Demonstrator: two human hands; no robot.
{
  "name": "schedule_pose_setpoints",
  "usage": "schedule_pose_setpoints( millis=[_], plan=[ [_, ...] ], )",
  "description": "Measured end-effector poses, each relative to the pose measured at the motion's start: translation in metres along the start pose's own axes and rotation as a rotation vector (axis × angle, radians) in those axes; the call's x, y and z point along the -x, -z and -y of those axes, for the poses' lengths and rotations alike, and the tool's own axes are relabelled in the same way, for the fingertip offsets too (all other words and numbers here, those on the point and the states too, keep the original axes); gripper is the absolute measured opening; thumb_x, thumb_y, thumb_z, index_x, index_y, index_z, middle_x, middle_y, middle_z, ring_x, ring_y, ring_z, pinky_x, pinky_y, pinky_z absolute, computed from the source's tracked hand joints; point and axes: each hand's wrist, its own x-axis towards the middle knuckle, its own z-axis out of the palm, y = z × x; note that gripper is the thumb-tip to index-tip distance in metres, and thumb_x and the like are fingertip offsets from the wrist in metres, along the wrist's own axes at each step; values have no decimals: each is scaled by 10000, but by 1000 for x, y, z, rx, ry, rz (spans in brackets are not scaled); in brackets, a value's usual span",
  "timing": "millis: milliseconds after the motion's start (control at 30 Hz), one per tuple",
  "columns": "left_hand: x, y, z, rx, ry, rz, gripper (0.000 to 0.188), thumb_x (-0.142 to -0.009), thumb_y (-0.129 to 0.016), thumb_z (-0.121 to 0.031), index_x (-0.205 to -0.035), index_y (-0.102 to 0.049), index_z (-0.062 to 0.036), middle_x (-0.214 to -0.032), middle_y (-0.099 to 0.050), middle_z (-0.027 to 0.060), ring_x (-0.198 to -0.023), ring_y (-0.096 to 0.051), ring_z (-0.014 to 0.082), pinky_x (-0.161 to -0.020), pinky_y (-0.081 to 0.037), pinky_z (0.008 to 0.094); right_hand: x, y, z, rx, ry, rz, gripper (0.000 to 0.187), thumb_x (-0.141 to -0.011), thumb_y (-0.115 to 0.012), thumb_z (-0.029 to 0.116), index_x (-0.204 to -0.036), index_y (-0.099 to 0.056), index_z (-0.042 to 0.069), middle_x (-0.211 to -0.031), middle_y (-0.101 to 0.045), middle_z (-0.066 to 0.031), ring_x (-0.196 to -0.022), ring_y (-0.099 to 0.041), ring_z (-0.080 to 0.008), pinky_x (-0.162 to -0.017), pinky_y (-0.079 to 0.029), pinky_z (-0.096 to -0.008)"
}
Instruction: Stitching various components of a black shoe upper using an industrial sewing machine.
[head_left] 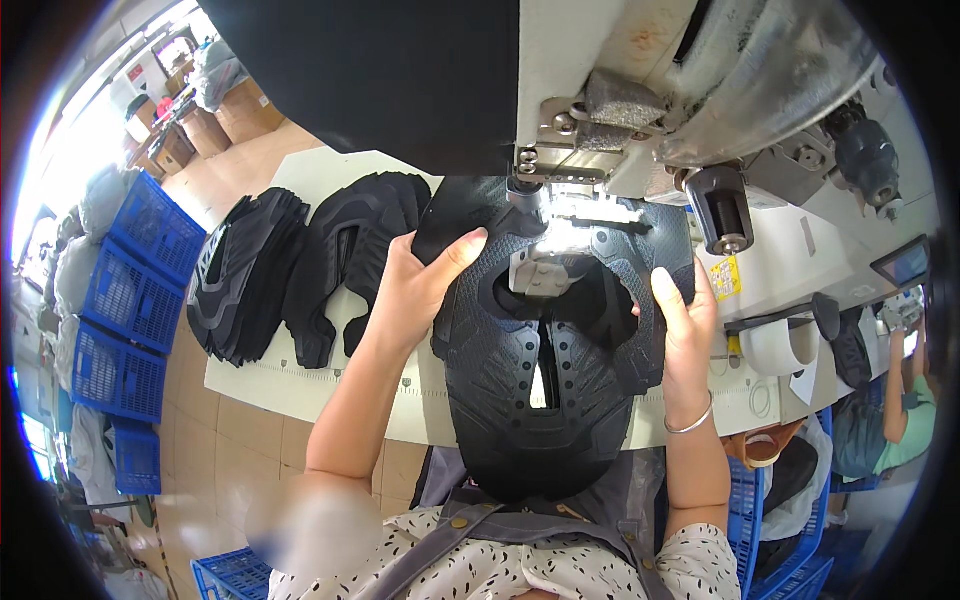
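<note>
A black shoe upper (495, 370), textured and punched with eyelet holes, lies spread open beneath the head of an industrial sewing machine (585, 140). My left hand (425, 275) grips its far left part, the thumb pressed on top near the presser foot (527, 200). On the opposite side my right hand (682, 320) pinches the upper's right edge, thumb on top and fingers partly hidden behind. The lit needle area is bright, and stitching there cannot be made out. The near end of the upper hangs over the table's front edge toward my apron (560, 530).
Left on the white table (425, 415) lie two stacks of black shoe pieces, an outer stack (245, 280) and an inner stack (365, 235). Blue crates (120, 380) stand beyond at left. Another blue crate (745, 520) sits at lower right. A co-worker (900, 420) works at far right.
</note>
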Motion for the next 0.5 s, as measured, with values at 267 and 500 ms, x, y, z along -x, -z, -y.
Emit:
schedule_pose_setpoints(
  millis=[267, 500],
  plan=[
    [-27, 15, -28, 449, 158, 222, 329, -846, -570, -160, -1028, -516, 108, -994, -610, 157, -856, -605, 162, -752, -491, 295, -19, 5, 4, 41, 0, 31, 195, -860, -548, 109, -1028, -536, 9, -854, -601, -40, -673, -571, -80, -577, -491, -218],
    [-89, 46, -29, -40, -232, -47, 276, -773, -580, -39, -1047, -565, -5, -1021, -594, 115, -903, -578, 178, -786, -470, 276, -92, 1, -26, 9, 28, 211, 180, -857, -519, 129, -937, -572, -23, -760, -565, -21, -655, -542, -90, -580, -438, -227]
  ],
)
